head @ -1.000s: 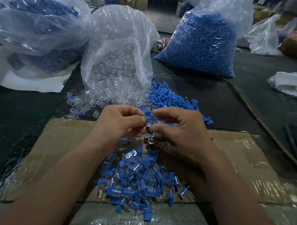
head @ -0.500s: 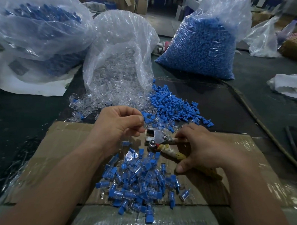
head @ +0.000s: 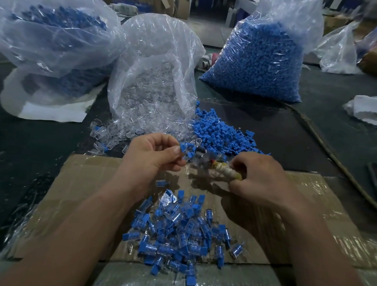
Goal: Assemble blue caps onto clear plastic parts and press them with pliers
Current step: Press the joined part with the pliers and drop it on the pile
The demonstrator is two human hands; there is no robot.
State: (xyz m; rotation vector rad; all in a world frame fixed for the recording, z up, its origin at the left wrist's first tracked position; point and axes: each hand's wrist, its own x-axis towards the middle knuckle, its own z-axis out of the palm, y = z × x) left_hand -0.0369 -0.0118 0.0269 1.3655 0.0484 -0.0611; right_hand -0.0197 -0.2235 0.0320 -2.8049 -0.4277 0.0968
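Left hand (head: 153, 158) grip pinches one blue-capped clear part (head: 186, 151); right hand (head: 265, 179) grip is curled round the wrapped handles of the pliers (head: 223, 172).

A small factory workshop: bulk bags of blue caps (head: 258, 62) (thousands), taped cardboard (head: 309, 211) on a dark workbench (head: 33, 158).

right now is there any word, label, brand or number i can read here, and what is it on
No text can be read.
The pale tag on a cardboard box at the back: too small and blurred.
The bag of blue caps, taped cardboard, pliers gripped by the right hand, capped part pinched by the left hand: no print visible.
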